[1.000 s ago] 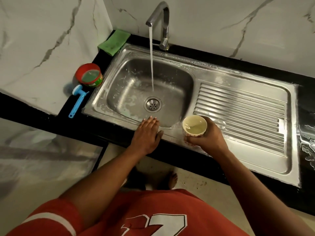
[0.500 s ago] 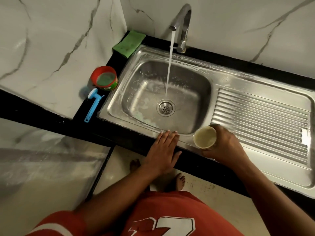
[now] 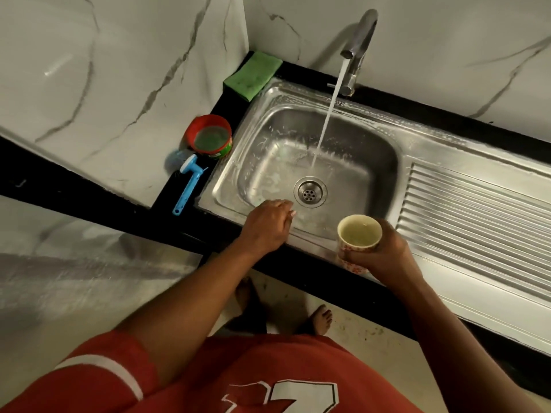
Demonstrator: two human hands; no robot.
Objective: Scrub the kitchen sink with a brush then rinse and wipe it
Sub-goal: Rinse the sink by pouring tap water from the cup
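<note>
Rinse step, it seems: tap (image 3: 357, 46) runs into the sink (image 3: 387, 120), brush (image 3: 187, 189) lies on the counter (image 3: 222, 111) just left of it by the red tub (image 3: 210, 140). L hand (image 3: 265, 228) holds nothing, fingers loosely bent over the front rim; R hand (image 3: 384, 254) wraps round a cup (image 3: 357, 236) w/ water in it, above that rim. Next prob. tip cup over the sudsy basin wall, pouring low so nothing spills off the front edge.

Beyond your left hand (image 3: 265, 228) the basin (image 3: 357, 180) lay open to you, crossed only by the water stream (image 3: 325, 123) from the tap (image 3: 362, 34). Right of your right hand (image 3: 384, 254) and its cup (image 3: 342, 248) stretched the open drainboard (image 3: 477, 222). Left, tub (image 3: 190, 137) and brush (image 3: 189, 189) crowded the narrow counter (image 3: 229, 108).
</note>
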